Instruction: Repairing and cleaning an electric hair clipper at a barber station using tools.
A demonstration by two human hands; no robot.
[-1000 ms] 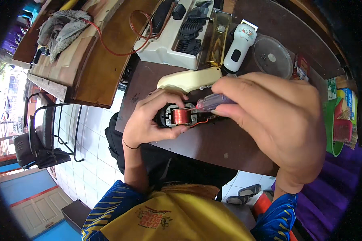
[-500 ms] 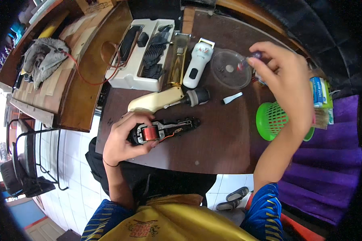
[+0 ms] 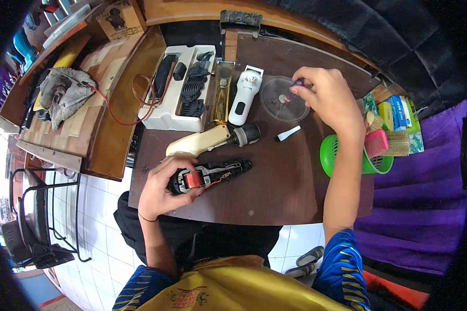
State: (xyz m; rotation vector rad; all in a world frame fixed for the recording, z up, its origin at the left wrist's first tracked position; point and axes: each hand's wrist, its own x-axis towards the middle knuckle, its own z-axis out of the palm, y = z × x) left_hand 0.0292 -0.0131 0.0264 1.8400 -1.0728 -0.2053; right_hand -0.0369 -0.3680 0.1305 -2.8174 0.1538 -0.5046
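Note:
My left hand (image 3: 163, 186) is wrapped round the rear end of an opened hair clipper (image 3: 218, 175), whose copper coil faces up. The clipper's narrow end points right, with an orange wire along it. My right hand (image 3: 327, 96) pinches a small screwdriver (image 3: 299, 84) by its purple handle, the shaft tilted down over a round clear lid (image 3: 269, 106). Small metal parts and a pale disc (image 3: 282, 98) lie in the lid. A small white brush (image 3: 288, 133) rests just below it. Beyond the clipper lies a cream clipper housing (image 3: 197, 141) beside a dark-ended cylindrical piece (image 3: 247, 135).
A white clipper (image 3: 246, 96) and a gold trimmer (image 3: 222, 93) lie beside a white tray (image 3: 150, 122) of black comb guards. At the right stands a green basket (image 3: 328, 155) with brushes. A grey cloth (image 3: 62, 96) and red cord (image 3: 109, 111) are on the left surface.
My right hand has moved left with the screwdriver, bringing it over the clear lid. The view has shifted slightly. My left hand keeps its hold on the opened clipper.

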